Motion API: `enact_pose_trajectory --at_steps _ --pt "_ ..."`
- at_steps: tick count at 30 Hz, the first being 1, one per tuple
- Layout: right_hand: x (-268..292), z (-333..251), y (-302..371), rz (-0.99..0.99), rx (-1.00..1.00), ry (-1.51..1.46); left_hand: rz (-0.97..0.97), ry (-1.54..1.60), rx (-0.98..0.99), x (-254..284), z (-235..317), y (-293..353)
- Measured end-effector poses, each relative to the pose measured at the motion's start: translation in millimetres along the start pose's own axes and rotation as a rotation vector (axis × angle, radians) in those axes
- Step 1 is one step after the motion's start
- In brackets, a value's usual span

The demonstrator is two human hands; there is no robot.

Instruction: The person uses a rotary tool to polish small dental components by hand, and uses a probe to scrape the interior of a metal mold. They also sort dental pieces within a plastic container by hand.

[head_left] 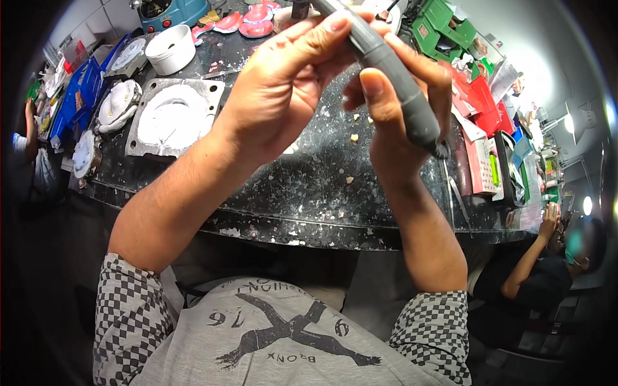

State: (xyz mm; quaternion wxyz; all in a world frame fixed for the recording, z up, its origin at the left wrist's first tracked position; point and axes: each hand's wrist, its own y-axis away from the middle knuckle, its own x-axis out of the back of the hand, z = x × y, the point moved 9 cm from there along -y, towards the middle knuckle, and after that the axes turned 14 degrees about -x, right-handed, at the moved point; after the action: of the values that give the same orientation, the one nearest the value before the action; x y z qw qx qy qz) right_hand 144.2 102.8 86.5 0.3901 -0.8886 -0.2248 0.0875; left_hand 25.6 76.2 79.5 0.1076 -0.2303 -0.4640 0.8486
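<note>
A dark grey, pen-shaped handpiece point(404, 93) with a metal front end slants across the space above the bench. My right hand point(393, 122) is wrapped round its thick body, thumb along the near side. At the upper front, my left hand point(277, 90) is closed, thumb and fingers pinching the handpiece's metal front part. The tip runs up toward the picture's top edge, so what it meets there is hidden. Below my hands, small pale crumbs point(354, 137) lie on the black bench point(290, 193).
At left lie a square metal flask filled with white plaster point(172, 121), a white bowl point(170, 49) and a blue tray point(80, 96). Red-pink pieces point(256, 29) lie at the back. Green bins point(444, 29) and a red bin point(492, 106) stand right. A co-worker point(534, 270) sits far right.
</note>
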Motion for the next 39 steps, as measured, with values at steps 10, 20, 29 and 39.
enact_pose_trajectory --at_steps 10,20,29,39 --pt "-16.2 -53.1 6.8 -0.148 0.592 0.586 0.457 0.097 0.271 2.0 -2.9 19.1" --pt "-7.2 -36.3 4.7 -0.031 0.481 0.409 0.432 0.075 0.276 -2.8 -4.3 19.3" --pt "-39.7 -50.1 18.9 -0.201 0.592 0.640 0.361 -0.454 0.454 11.5 6.0 27.1" --pt "-16.3 -33.0 18.2 -0.032 0.093 0.183 0.498 -0.378 0.201 2.5 14.6 30.5"
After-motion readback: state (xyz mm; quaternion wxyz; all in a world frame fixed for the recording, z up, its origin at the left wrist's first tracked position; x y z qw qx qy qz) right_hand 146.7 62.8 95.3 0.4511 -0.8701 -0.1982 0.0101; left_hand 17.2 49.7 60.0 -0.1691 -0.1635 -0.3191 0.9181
